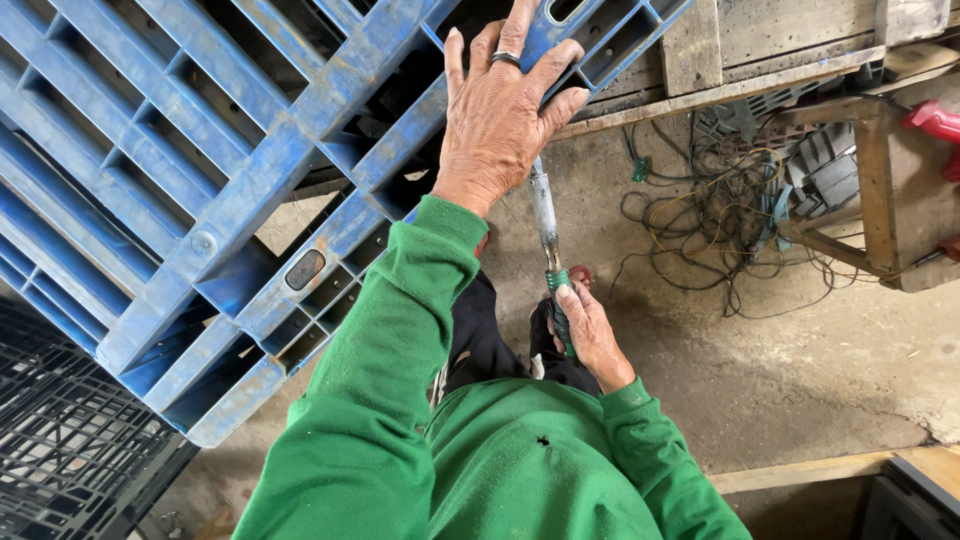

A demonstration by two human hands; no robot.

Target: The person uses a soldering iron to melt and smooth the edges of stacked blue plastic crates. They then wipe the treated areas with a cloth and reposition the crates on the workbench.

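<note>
My left hand (pixel 500 110) lies spread flat on the tilted blue pallet (pixel 210 190). My right hand (pixel 585 335) is clamped round a metal tool (pixel 547 225), probably a soldering iron, pointing at the pallet.

Tilted scuffed blue plastic pallet (pixel 230 180)

A workshop: dusty concrete floor (pixel 800 370), tangled wires (pixel 700 215), stacked plastic pallets (pixel 200 180).
</note>
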